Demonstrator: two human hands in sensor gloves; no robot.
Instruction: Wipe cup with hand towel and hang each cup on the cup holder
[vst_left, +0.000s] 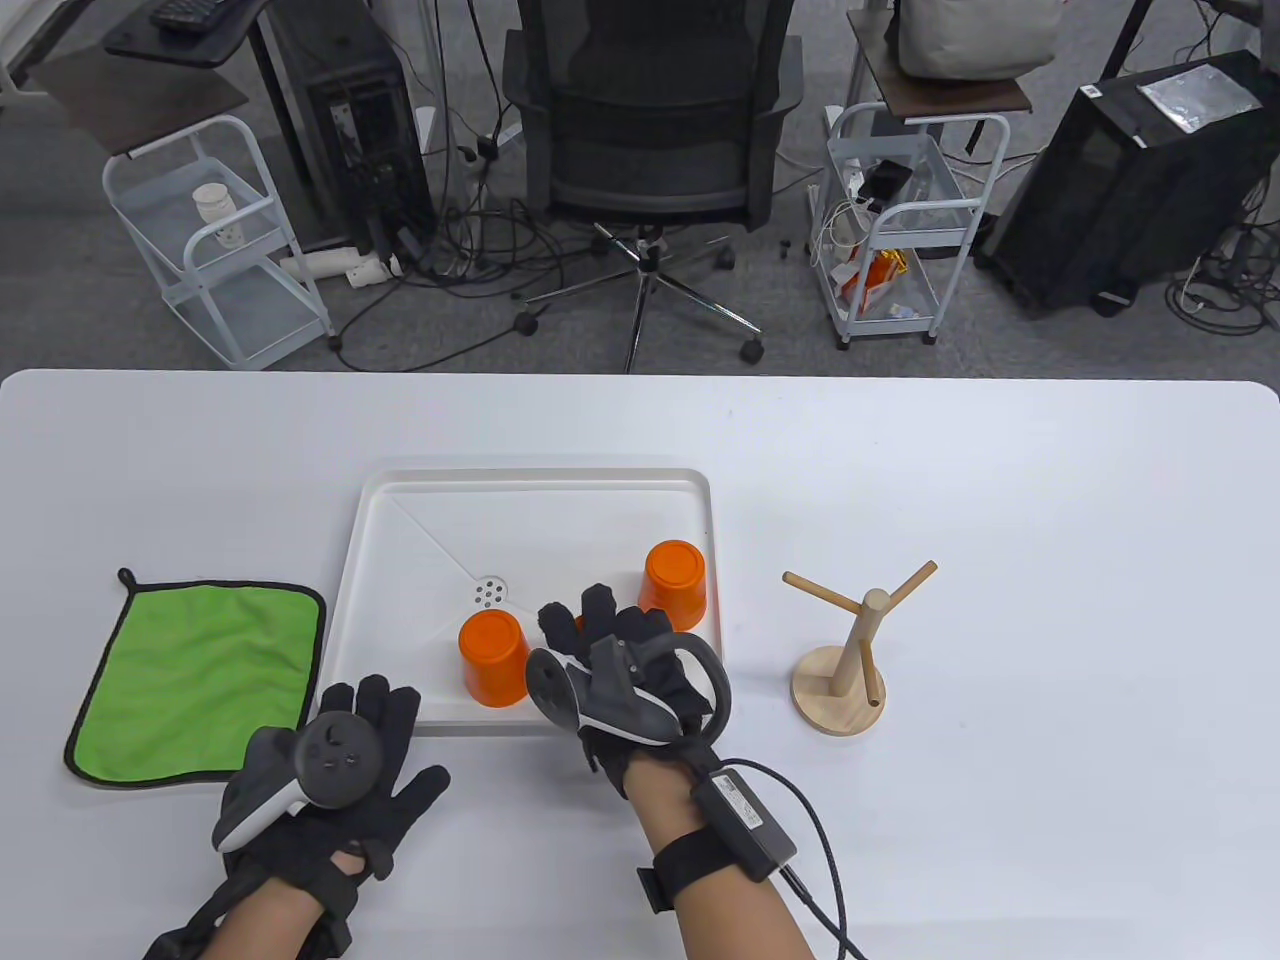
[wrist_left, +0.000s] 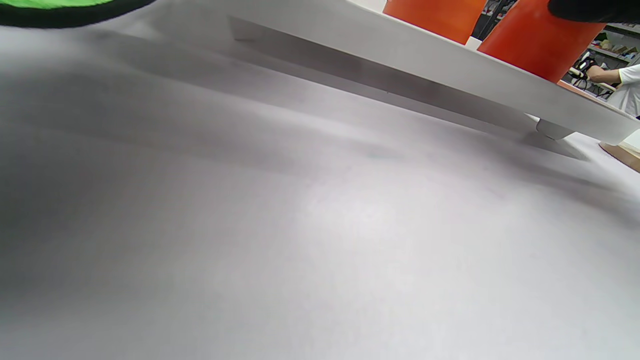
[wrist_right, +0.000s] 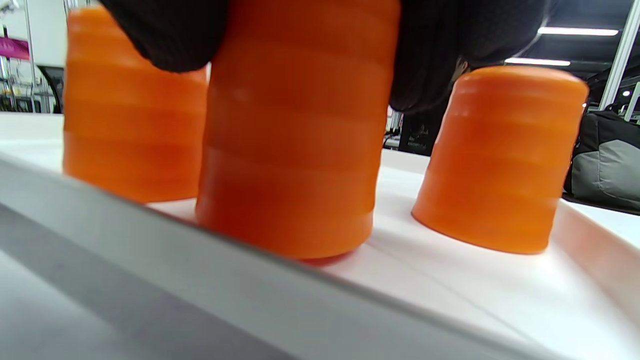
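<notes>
Three orange cups stand upside down in the white tray (vst_left: 540, 478). In the table view I see the left cup (vst_left: 493, 658) and the far right cup (vst_left: 674, 583). The middle cup (wrist_right: 295, 150) is hidden there under my right hand (vst_left: 610, 640). In the right wrist view the gloved fingers (wrist_right: 170, 35) curl round its top, and its rim sits at the tray floor. My left hand (vst_left: 370, 715) lies flat on the table, fingers spread, holding nothing, just right of the green hand towel (vst_left: 200, 680). The wooden cup holder (vst_left: 850, 650) stands bare to the tray's right.
The tray's near rim (wrist_left: 450, 75) lies just ahead of my left hand. The towel's black edge (wrist_left: 50, 7) shows at the top left of the left wrist view. Beyond the table's far edge are an office chair (vst_left: 650, 150) and white carts.
</notes>
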